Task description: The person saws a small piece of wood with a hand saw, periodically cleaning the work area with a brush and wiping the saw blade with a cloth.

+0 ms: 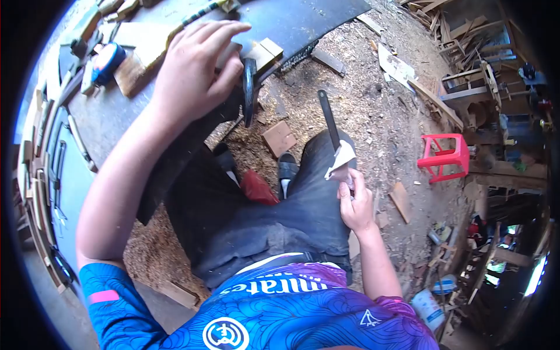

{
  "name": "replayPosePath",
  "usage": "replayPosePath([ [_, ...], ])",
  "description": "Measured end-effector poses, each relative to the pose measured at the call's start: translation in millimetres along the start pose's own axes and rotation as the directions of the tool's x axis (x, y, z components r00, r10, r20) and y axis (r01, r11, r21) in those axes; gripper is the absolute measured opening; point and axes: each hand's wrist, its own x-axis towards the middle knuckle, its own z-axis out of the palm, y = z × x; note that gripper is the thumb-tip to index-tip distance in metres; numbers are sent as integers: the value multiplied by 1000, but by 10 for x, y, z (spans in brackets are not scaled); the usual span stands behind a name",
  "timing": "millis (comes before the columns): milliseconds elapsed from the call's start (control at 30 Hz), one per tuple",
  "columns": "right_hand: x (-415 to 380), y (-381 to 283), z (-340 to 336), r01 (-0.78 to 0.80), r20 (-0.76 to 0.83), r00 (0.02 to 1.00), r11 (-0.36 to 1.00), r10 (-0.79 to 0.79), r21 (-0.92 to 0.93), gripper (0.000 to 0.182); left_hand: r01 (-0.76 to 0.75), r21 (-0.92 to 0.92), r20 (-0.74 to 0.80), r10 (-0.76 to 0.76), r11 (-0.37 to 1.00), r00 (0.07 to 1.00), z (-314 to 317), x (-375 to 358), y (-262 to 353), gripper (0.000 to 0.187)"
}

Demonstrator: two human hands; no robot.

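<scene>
My left hand (204,67) is at the edge of the dark worktop, thumb and fingers curled around the top of a black metal clamp (249,93). Right beside its fingertips is a small light wood block (265,52). Over my right thigh, my right hand (356,201) is closed on the wrapped end of a narrow dark flat blade (329,116). White cloth or paper (342,157) covers that lower end, and the bare part points up and away, with a hole near its tip. My right fingers partly hide the wrapping.
Wood pieces and a blue-rimmed round object (109,60) lie on the worktop (303,20). Wood shavings and offcuts cover the ground, including a block (279,139) near my feet. A red plastic stool (444,157) stands to the right, near stacked scrap wood (466,35) and a white bucket (427,308).
</scene>
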Motion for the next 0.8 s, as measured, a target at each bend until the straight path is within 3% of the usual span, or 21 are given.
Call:
replayPosePath([
  [67,12,-47,44,-10,-49,999,1000,11,22,28,11,94,-54,-6,995,999,-13,1,17,47],
  [100,29,25,70,-39,-54,998,999,39,-3,27,78,232,-116,-52,969,992,-19,-7,37,51],
  [167,72,218,108,-33,-75,997,974,16,-225,26,252,430,-245,-157,867,957,8,11,-67,54],
  [200,68,359,140,-26,-86,996,978,8,-205,26,318,499,-258,-212,806,943,34,4,-194,53],
  [233,52,506,178,-8,-93,995,958,-20,-288,27,303,514,-259,-192,803,947,-53,26,-228,53],
  [300,67,590,263,-1,-116,992,938,-42,-348,27,422,484,37,-500,767,865,-202,86,-264,43],
  [433,139,572,434,-55,-222,975,945,-19,-324,26,257,381,108,-319,888,942,-344,148,-390,31],
  [533,163,642,476,-7,-253,965,964,-62,-266,26,188,135,-108,-175,973,979,-504,287,-12,23],
  [567,170,616,473,-21,-267,963,970,-46,-244,26,107,210,-160,-74,972,984,-612,369,147,22],
  [633,175,572,464,-30,-248,968,966,-35,-256,26,74,209,-229,-25,975,973,-739,480,322,20],
  [700,172,584,490,-40,-279,960,967,-33,-252,25,55,231,-207,-6,971,978,-716,585,388,20],
  [767,158,586,471,-52,-270,963,966,-19,-252,26,-36,396,-198,124,917,972,-500,689,296,24],
  [800,151,588,465,-52,-273,962,967,-18,-248,26,-13,345,-145,67,939,987,-355,725,258,28],
])
